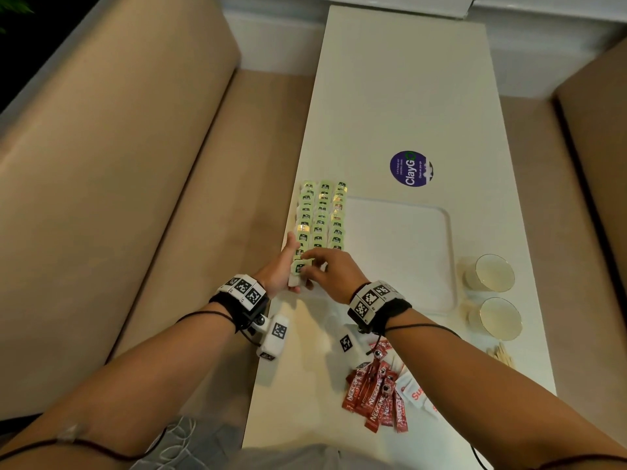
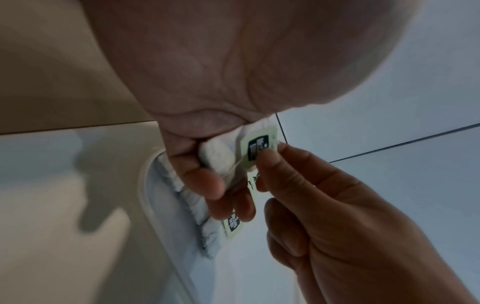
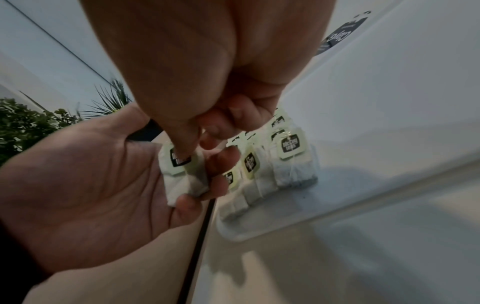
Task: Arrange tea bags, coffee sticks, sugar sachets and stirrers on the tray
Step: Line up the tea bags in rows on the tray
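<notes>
Several tea bags with green tags (image 1: 320,218) lie in three columns on the left part of the white tray (image 1: 400,259). At the near end of those columns my left hand (image 1: 283,268) holds one white tea bag (image 1: 298,272) in its curled fingers. My right hand (image 1: 317,266) pinches that bag's green tag (image 2: 257,148) between thumb and forefinger. In the right wrist view the bag (image 3: 192,183) rests on the left palm (image 3: 91,185), with the rows of bags (image 3: 291,164) just behind. Red coffee sticks (image 1: 376,391), white sugar sachets (image 1: 412,391) and wooden stirrers (image 1: 502,354) lie on the table near me.
Two glass cups (image 1: 490,273) (image 1: 497,318) stand right of the tray. A round purple sticker (image 1: 411,168) is on the table beyond the tray. A beige sofa (image 1: 118,164) runs along the table's left edge.
</notes>
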The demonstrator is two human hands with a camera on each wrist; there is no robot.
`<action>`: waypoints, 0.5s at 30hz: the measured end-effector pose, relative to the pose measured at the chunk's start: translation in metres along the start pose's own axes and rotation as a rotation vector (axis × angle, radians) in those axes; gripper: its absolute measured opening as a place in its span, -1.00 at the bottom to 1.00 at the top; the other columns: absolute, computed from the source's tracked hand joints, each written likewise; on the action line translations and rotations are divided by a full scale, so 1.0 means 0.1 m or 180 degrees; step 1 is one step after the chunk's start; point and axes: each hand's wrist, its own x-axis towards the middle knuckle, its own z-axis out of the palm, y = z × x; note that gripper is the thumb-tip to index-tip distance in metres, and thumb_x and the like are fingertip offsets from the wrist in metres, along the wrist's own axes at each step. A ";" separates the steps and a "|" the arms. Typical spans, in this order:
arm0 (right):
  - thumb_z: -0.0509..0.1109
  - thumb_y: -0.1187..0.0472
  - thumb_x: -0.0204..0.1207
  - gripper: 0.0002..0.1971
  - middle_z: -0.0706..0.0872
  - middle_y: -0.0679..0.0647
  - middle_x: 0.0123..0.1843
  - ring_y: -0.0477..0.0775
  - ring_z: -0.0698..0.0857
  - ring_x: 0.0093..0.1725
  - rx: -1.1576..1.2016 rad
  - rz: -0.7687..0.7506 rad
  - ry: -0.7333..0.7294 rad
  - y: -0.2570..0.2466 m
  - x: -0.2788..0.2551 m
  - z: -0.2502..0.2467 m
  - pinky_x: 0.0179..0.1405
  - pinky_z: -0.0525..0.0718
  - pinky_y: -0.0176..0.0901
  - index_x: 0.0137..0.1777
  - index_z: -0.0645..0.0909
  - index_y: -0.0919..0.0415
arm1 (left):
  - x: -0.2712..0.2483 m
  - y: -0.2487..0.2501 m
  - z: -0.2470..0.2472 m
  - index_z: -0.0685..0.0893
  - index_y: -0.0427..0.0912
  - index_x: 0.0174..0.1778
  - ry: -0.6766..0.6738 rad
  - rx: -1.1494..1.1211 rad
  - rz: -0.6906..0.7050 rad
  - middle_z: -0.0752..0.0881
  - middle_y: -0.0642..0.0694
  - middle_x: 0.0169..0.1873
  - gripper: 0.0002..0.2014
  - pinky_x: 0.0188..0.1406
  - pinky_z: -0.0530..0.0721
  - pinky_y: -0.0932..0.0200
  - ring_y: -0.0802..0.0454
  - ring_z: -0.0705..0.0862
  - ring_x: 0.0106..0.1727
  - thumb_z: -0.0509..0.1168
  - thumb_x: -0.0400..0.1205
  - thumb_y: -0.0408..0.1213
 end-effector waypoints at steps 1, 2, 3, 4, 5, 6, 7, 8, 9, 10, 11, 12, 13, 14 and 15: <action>0.41 0.09 0.68 -0.83 0.82 -0.04 -0.19 -0.04 0.74 -0.11 -0.0012 -0.0013 -0.0006 -0.02 0.01 0.00 -0.07 0.55 -0.29 0.17 0.75 0.08 | 0.01 0.00 -0.01 0.19 0.11 0.71 -0.0041 -0.0005 -0.0005 0.70 -0.16 0.21 0.10 -0.15 0.71 0.00 -0.19 0.76 0.03 -0.15 0.30 0.70; 0.40 0.11 0.68 -0.86 0.82 -0.03 -0.19 -0.02 0.74 -0.12 -0.0016 -0.0016 0.0019 -0.02 0.01 0.00 -0.04 0.57 -0.20 0.08 0.77 0.11 | 0.01 0.02 -0.01 0.21 0.08 0.71 -0.0091 -0.0058 0.0010 0.62 -0.10 0.32 0.08 -0.08 0.75 -0.02 -0.17 0.75 0.15 -0.11 0.33 0.66; 0.39 0.12 0.69 -0.86 0.82 -0.01 -0.16 0.00 0.74 -0.10 -0.0024 0.0001 0.0070 -0.02 0.02 0.00 0.00 0.60 -0.14 0.03 0.77 0.13 | -0.01 0.05 -0.01 0.27 0.02 0.69 -0.0138 -0.0126 0.0043 0.54 -0.07 0.40 0.00 -0.02 0.77 -0.04 -0.15 0.72 0.25 -0.06 0.41 0.58; 0.39 0.13 0.69 -0.85 0.81 0.00 -0.11 0.02 0.72 -0.07 -0.0047 0.0022 0.0142 -0.01 0.03 -0.01 0.03 0.60 -0.11 0.01 0.77 0.14 | -0.02 0.09 -0.01 0.35 -0.05 0.64 -0.0148 -0.0158 0.0096 0.51 -0.09 0.45 -0.13 0.05 0.78 -0.06 -0.14 0.69 0.30 0.03 0.53 0.46; 0.38 0.13 0.69 -0.85 0.79 0.00 -0.07 0.02 0.71 -0.05 -0.0078 0.0048 0.0223 0.01 0.03 -0.01 0.03 0.60 -0.11 0.01 0.77 0.15 | -0.02 0.10 -0.02 0.43 -0.13 0.59 -0.0136 -0.0156 0.0177 0.56 -0.16 0.44 -0.32 0.12 0.78 -0.07 -0.13 0.70 0.29 0.14 0.66 0.26; 0.37 0.13 0.69 -0.85 0.78 -0.02 -0.07 0.00 0.69 -0.07 -0.0092 0.0080 0.0297 0.03 0.04 -0.01 0.00 0.59 -0.12 0.02 0.76 0.14 | -0.02 0.09 -0.04 0.49 -0.19 0.54 -0.0113 -0.0082 0.0274 0.66 -0.22 0.35 -0.51 0.17 0.77 -0.05 -0.11 0.72 0.22 0.25 0.74 -0.01; 0.37 0.13 0.70 -0.86 0.77 -0.05 -0.10 -0.02 0.69 -0.11 -0.0070 0.0127 0.0355 0.06 0.05 -0.01 -0.04 0.59 -0.13 0.01 0.75 0.12 | -0.02 0.08 -0.06 0.54 -0.22 0.47 -0.0102 0.0022 0.0383 0.75 -0.22 0.20 -0.64 0.18 0.75 0.01 -0.07 0.76 0.14 0.31 0.74 -0.28; 0.37 0.13 0.70 -0.87 0.75 -0.08 -0.14 -0.03 0.69 -0.16 -0.0024 0.0171 0.0391 0.08 0.06 -0.02 -0.09 0.61 -0.13 -0.01 0.73 0.11 | -0.01 0.07 -0.08 0.61 -0.21 0.38 -0.0088 0.0149 0.0485 0.81 -0.16 0.07 -0.68 0.14 0.77 0.08 -0.03 0.79 0.07 0.32 0.70 -0.46; 0.37 0.13 0.70 -0.88 0.75 -0.10 -0.15 -0.04 0.69 -0.19 0.0012 0.0195 0.0417 0.10 0.07 -0.03 -0.12 0.62 -0.14 -0.02 0.71 0.09 | 0.00 0.05 -0.11 0.67 -0.17 0.26 -0.0058 0.0280 0.0580 0.84 -0.09 -0.01 -0.71 0.07 0.77 0.14 0.01 0.81 0.02 0.33 0.67 -0.54; 0.37 0.13 0.70 -0.90 0.74 -0.11 -0.16 -0.05 0.69 -0.20 0.0038 0.0194 0.0439 0.11 0.07 -0.03 -0.14 0.61 -0.15 -0.01 0.70 0.08 | -0.01 0.03 -0.11 0.71 -0.13 0.15 -0.0012 0.0441 0.0668 0.86 -0.06 -0.05 -0.75 0.01 0.76 0.18 0.05 0.82 -0.01 0.35 0.66 -0.54; 0.37 0.13 0.70 -0.91 0.73 -0.11 -0.15 -0.06 0.68 -0.20 0.0049 0.0183 0.0454 0.11 0.07 -0.04 -0.16 0.59 -0.18 0.01 0.70 0.07 | -0.01 0.01 -0.12 0.75 -0.11 0.06 0.0058 0.0598 0.0741 0.87 -0.05 -0.09 -0.81 -0.03 0.72 0.22 0.09 0.82 -0.05 0.38 0.66 -0.48; 0.38 0.12 0.70 -0.91 0.72 -0.13 -0.16 -0.10 0.67 -0.20 0.0058 0.0163 0.0466 0.11 0.07 -0.05 -0.18 0.56 -0.21 0.01 0.70 0.06 | -0.01 0.01 -0.12 0.78 -0.09 -0.02 0.0172 0.0746 0.0806 0.87 -0.03 -0.14 -0.87 -0.07 0.69 0.27 0.15 0.80 -0.11 0.41 0.66 -0.41; 0.38 0.10 0.69 -0.91 0.71 -0.16 -0.18 -0.15 0.66 -0.21 0.0071 0.0151 0.0478 0.10 0.07 -0.05 -0.21 0.54 -0.26 0.00 0.69 0.06 | 0.00 0.00 -0.12 0.81 -0.06 -0.09 0.0314 0.0870 0.0881 0.86 0.01 -0.20 -0.90 -0.11 0.67 0.32 0.20 0.77 -0.17 0.43 0.66 -0.36; 0.39 0.09 0.69 -0.90 0.70 -0.19 -0.20 -0.20 0.65 -0.22 0.0114 0.0147 0.0493 0.10 0.07 -0.05 -0.23 0.52 -0.29 -0.02 0.68 0.07 | 0.00 0.00 -0.12 0.82 -0.05 -0.13 0.0451 0.0960 0.0947 0.85 0.02 -0.23 -0.89 -0.14 0.66 0.36 0.24 0.74 -0.22 0.44 0.65 -0.34; 0.40 0.07 0.68 -0.88 0.71 -0.20 -0.22 -0.23 0.65 -0.23 0.0173 0.0163 0.0510 0.11 0.07 -0.03 -0.23 0.52 -0.30 -0.04 0.68 0.08 | 0.02 0.00 -0.13 0.83 -0.05 -0.13 0.0553 0.0980 0.0993 0.85 0.02 -0.24 -0.89 -0.15 0.66 0.39 0.26 0.73 -0.24 0.45 0.64 -0.35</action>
